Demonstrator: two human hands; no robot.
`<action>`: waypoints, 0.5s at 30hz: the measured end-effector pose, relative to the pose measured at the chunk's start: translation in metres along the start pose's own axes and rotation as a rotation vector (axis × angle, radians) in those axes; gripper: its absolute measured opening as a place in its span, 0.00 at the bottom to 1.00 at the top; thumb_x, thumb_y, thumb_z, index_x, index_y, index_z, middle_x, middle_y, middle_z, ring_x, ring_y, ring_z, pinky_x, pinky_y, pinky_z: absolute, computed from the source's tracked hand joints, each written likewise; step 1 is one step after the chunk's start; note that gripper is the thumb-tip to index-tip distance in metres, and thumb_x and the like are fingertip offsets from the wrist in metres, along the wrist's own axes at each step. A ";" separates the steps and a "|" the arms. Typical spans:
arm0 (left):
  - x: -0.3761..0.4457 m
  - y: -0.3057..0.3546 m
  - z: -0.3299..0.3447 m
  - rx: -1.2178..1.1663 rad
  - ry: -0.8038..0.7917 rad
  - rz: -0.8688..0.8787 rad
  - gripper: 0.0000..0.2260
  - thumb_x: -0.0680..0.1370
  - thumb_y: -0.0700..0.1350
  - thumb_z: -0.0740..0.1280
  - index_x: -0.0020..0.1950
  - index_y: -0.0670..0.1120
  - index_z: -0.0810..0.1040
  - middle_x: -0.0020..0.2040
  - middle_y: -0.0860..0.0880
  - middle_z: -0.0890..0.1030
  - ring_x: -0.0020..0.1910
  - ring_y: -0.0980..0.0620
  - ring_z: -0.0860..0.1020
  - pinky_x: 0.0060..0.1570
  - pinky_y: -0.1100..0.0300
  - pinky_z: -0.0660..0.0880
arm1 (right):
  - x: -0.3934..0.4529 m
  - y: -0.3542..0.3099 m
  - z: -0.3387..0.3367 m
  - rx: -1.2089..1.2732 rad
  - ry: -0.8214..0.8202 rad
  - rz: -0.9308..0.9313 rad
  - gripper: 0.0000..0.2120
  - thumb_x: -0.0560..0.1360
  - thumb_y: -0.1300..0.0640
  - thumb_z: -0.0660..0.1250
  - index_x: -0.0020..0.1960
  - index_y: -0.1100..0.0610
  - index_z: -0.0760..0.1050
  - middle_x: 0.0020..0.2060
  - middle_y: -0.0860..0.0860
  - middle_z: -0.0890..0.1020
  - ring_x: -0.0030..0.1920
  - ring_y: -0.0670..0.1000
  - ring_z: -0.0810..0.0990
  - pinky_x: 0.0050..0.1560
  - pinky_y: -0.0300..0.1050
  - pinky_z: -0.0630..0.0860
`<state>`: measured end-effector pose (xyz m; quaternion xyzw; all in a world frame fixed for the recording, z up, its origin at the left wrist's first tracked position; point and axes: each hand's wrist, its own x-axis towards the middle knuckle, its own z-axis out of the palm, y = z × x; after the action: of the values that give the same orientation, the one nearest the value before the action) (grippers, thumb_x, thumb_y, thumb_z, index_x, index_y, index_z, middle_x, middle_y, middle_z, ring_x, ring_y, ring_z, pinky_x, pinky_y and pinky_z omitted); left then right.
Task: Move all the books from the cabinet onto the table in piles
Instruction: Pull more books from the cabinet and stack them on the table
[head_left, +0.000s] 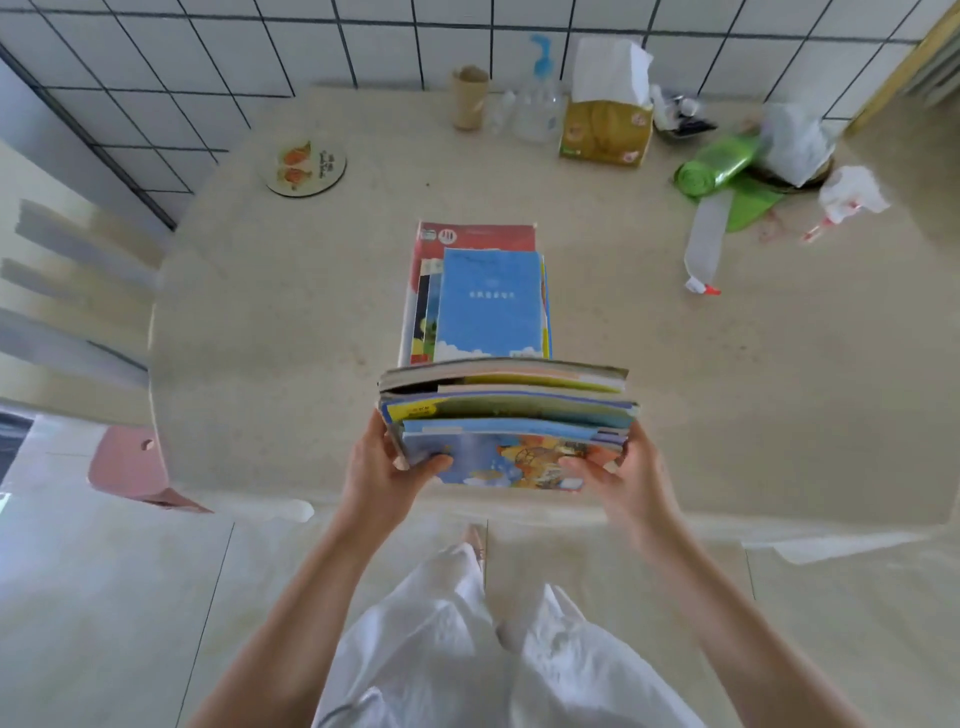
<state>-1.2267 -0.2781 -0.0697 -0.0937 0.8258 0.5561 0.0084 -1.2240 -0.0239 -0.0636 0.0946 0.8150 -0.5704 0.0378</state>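
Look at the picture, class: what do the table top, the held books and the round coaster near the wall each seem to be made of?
Table top: probably stone or a stone-look laminate, cream, faintly speckled, dull sheen.
Held books, gripped by the left hand and right hand: paper with glossy printed covers; thin page edges show.
Round coaster: perhaps cork or board with a printed face; too blurred to be sure.

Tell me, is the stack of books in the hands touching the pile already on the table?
Cannot tell. In the head view the held stack overlaps the near edge of the pile, hiding any gap or contact.
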 end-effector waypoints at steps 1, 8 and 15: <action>0.007 -0.008 -0.002 0.037 -0.019 0.016 0.20 0.66 0.33 0.77 0.55 0.45 0.78 0.44 0.56 0.83 0.43 0.66 0.80 0.42 0.69 0.74 | 0.004 0.003 0.006 -0.015 0.004 -0.010 0.22 0.65 0.70 0.76 0.54 0.52 0.75 0.45 0.46 0.82 0.46 0.37 0.82 0.49 0.39 0.77; 0.033 -0.031 -0.006 0.125 -0.078 0.085 0.18 0.69 0.45 0.77 0.56 0.41 0.81 0.52 0.50 0.83 0.53 0.66 0.78 0.52 0.74 0.70 | 0.014 0.017 0.024 -0.081 0.014 -0.104 0.27 0.68 0.62 0.75 0.55 0.35 0.70 0.51 0.54 0.81 0.53 0.55 0.81 0.55 0.52 0.77; 0.038 -0.038 -0.008 0.066 -0.095 0.033 0.20 0.65 0.48 0.79 0.53 0.45 0.78 0.46 0.56 0.82 0.46 0.58 0.81 0.45 0.63 0.77 | 0.028 0.030 0.023 -0.125 -0.031 -0.180 0.29 0.67 0.57 0.76 0.58 0.31 0.68 0.52 0.45 0.80 0.51 0.46 0.80 0.52 0.44 0.76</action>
<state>-1.2574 -0.3043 -0.1057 -0.0531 0.8437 0.5326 0.0417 -1.2466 -0.0330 -0.1039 0.0098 0.8534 -0.5211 0.0050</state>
